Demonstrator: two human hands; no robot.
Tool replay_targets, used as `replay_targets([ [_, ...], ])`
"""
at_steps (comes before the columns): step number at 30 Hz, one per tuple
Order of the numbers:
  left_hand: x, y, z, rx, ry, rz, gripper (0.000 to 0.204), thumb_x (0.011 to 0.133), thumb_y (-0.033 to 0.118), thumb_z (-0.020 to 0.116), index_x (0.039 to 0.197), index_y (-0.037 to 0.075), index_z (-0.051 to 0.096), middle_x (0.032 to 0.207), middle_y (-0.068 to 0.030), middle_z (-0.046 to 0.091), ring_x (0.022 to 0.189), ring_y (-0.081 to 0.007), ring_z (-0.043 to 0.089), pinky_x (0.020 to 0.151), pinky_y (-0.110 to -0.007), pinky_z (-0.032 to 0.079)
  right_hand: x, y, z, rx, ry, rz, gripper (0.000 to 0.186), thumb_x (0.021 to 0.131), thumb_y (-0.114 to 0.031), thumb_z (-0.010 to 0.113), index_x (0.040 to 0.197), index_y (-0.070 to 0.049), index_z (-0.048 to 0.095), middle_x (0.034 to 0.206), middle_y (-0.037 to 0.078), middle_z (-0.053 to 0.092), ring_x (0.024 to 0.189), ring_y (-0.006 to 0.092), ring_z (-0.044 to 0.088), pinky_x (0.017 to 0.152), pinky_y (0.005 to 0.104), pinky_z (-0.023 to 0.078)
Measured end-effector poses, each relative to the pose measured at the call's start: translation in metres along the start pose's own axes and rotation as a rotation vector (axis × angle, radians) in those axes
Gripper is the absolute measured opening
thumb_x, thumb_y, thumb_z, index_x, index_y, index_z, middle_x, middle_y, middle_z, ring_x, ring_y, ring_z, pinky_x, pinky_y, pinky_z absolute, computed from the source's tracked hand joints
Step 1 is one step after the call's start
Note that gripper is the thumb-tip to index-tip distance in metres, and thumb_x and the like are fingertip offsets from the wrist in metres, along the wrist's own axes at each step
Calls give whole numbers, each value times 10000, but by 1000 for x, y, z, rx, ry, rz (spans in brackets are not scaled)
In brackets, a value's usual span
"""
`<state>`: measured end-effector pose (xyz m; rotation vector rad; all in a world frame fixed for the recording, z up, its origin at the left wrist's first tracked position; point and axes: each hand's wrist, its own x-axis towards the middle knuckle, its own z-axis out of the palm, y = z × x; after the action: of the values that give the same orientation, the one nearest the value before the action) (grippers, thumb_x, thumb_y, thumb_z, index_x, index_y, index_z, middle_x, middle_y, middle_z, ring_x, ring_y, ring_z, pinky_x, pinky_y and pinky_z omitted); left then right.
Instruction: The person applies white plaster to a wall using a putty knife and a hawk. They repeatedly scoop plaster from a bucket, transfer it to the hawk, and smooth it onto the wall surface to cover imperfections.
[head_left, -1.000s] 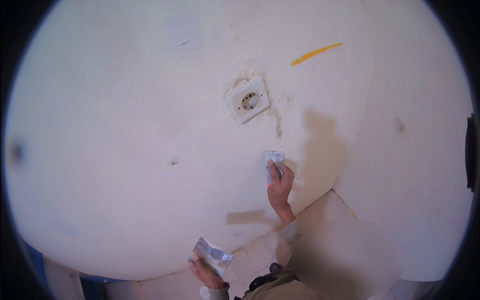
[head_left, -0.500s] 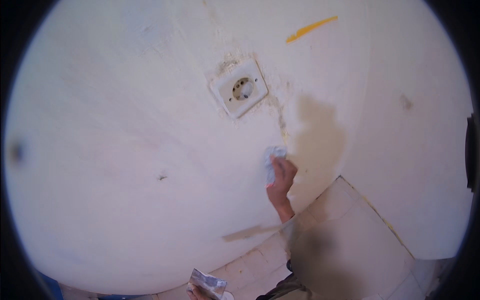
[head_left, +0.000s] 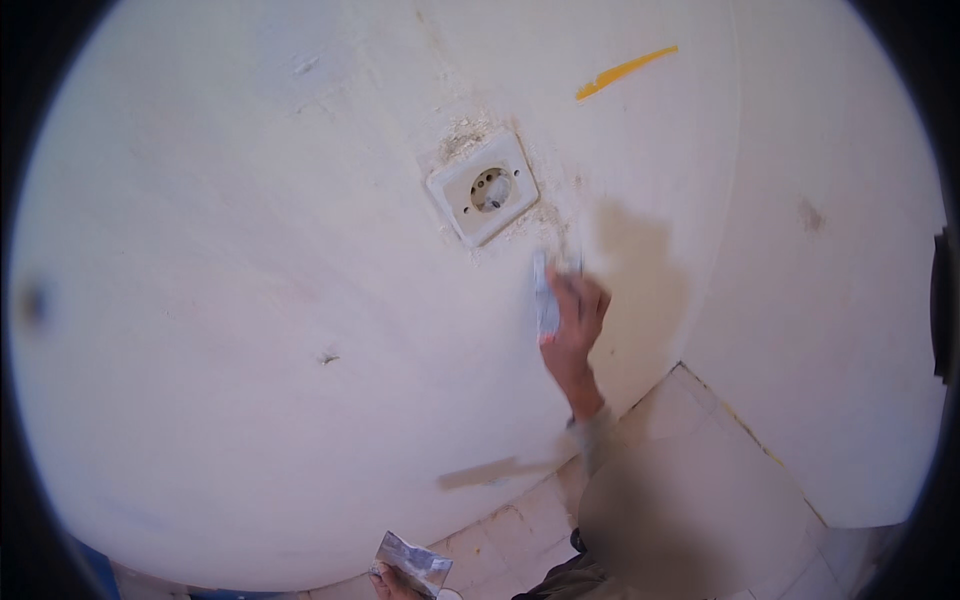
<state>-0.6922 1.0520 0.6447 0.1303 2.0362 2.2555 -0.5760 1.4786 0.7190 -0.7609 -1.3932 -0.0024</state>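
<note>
My right hand is pressed close to the white wall, fingers closed around a putty knife with a pale blue-grey, smeared face. It lies just below and right of a white wall socket, apart from its frame. Rough, chipped plaster runs beside the socket and down toward the blade. Low in the view, my left hand grips a second putty knife, a rectangular metal blade smeared with pale filler, held away from the wall. Most of that hand is cut off by the lower edge.
An orange-yellow streak marks the wall at upper right. A small nick shows at left. Tiled floor meets the wall below, with a corner at right. Something blue sits at lower left.
My right hand and its putty knife have moved up along the wall, closer to the socket, covering part of the damaged strip. My left hand has hardly moved.
</note>
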Motion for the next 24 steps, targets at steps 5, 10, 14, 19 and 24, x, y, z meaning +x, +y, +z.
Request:
replay_targets([
  [5,-2,-10,-1,72,-79,67,252,991,244,486,1085,19,546,1087,-86,579,1037,-203,540,923,-365,446,9,-5,9,74,2,78,635,619,27,632,1244,-75,587,1144,125,535,1077,335,469,956,437,381],
  [10,-1,-17,-29,84,-99,36,371,991,313,480,1155,-13,546,1117,-116,592,1029,-227,566,898,-392,473,12,-3,16,19,19,77,576,679,-20,554,1255,-37,570,1147,154,525,1077,353,450,963,456,354],
  [14,-8,-11,-29,108,-34,37,450,980,345,495,1221,-33,536,1172,-131,590,1040,-243,574,902,-415,477,62,-7,11,63,68,139,483,810,-169,477,1263,-23,560,1139,168,520,1075,356,441,964,464,341],
  [19,-2,-13,-12,-65,-45,37,390,975,282,506,1205,-31,539,1193,-130,579,1084,-243,550,939,-405,449,0,-15,9,58,68,88,569,682,-16,635,1246,-34,561,1129,162,529,1052,365,468,919,482,376],
  [24,-7,-14,-13,69,23,84,332,973,239,504,1167,-29,543,1195,-125,569,1107,-239,529,966,-396,424,126,5,7,34,166,100,603,621,33,631,1217,-31,569,1116,164,548,1057,360,482,919,477,367],
])
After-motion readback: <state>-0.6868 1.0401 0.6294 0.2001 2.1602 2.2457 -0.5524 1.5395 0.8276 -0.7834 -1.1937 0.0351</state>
